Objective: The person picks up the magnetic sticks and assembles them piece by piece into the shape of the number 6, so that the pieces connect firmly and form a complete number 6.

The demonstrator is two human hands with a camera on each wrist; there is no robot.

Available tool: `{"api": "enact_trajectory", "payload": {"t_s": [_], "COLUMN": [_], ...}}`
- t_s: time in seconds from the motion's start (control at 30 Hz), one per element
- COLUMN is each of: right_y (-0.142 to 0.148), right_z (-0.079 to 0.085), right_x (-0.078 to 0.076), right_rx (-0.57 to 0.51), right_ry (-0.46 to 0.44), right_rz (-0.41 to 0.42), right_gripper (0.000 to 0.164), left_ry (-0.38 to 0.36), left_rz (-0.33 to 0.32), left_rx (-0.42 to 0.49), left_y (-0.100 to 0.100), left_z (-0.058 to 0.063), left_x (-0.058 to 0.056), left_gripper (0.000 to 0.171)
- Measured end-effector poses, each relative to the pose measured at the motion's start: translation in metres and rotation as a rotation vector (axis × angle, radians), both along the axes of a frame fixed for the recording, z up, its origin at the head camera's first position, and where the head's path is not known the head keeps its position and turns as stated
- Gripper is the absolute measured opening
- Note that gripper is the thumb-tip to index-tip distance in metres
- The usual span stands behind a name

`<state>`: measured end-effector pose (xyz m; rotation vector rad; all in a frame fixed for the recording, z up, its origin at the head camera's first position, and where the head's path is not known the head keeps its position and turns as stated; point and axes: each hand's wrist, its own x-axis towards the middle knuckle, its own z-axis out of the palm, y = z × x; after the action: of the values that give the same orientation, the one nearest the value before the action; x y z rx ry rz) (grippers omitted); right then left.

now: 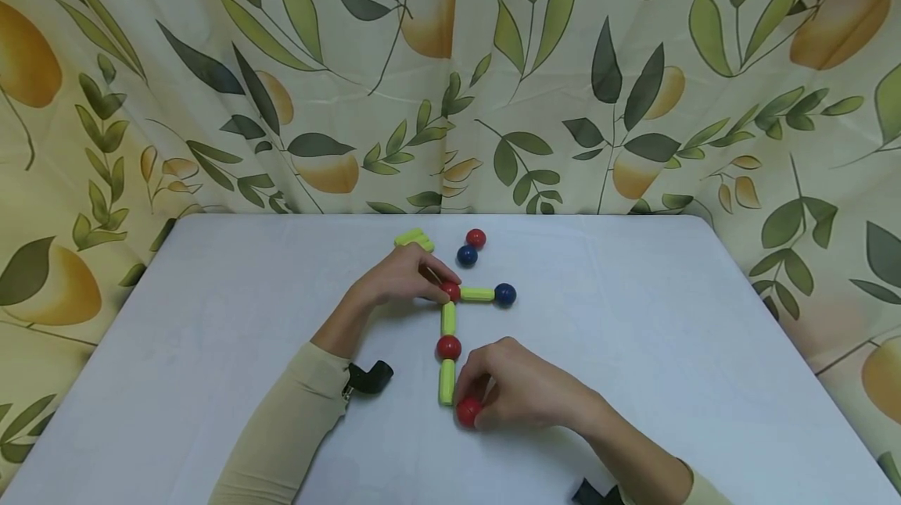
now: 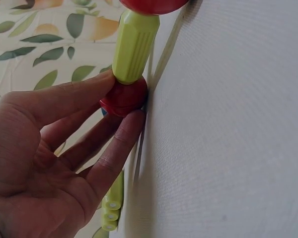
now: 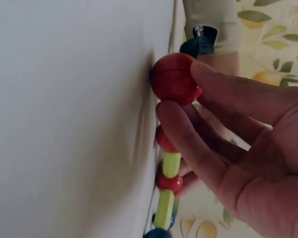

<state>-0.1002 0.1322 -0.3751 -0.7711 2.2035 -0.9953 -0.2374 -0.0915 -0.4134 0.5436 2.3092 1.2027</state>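
My left hand (image 1: 401, 274) pinches the red ball (image 2: 124, 97) at the corner of an L-shaped chain of balls and rods. From that ball one yellow-green rod (image 1: 477, 295) runs right to a blue ball (image 1: 504, 295). Another rod (image 1: 448, 319) runs toward me to a second red ball (image 1: 448, 348), and a further rod (image 1: 446, 382) extends from there with its near end bare. Just right of this bare end, my right hand (image 1: 524, 384) holds a separate red ball (image 3: 174, 79) between thumb and fingers, close over the table.
Beyond the chain, a loose red ball (image 1: 475, 238) and a loose blue ball (image 1: 468, 256) lie side by side. Several yellow-green rods (image 1: 415, 239) lie together behind my left hand. A white cloth covers the table (image 1: 211, 317), and a leaf-patterned curtain (image 1: 493, 137) hangs at its back edge.
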Motion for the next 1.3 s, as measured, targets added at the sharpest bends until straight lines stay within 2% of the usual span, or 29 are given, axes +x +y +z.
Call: {"api": "enact_trajectory", "payload": {"t_s": [0.27,0.6,1.3], "right_y": [-0.007,-0.014,-0.023], "right_z": [-0.001,-0.003,-0.004], "right_x": [0.004,0.008,0.013], "right_rx": [0.007,0.008,0.009], "right_ry": [-0.010,0.055,0.125], "right_rz": [0.017,0.031,-0.016], "right_gripper": [0.024,0.023,0.021], "left_ry": [-0.008,-0.003,-0.009], "left_rz": [0.007,0.009,0.023], "left_rx": [-0.001,0.011,0.006], "left_y": [0.000,0.000,0.000], "left_z": [0.001,0.002,0.003], "left_x": [0.001,0.002,0.005], "left_gripper": [0.024,0.024,0.024]}}
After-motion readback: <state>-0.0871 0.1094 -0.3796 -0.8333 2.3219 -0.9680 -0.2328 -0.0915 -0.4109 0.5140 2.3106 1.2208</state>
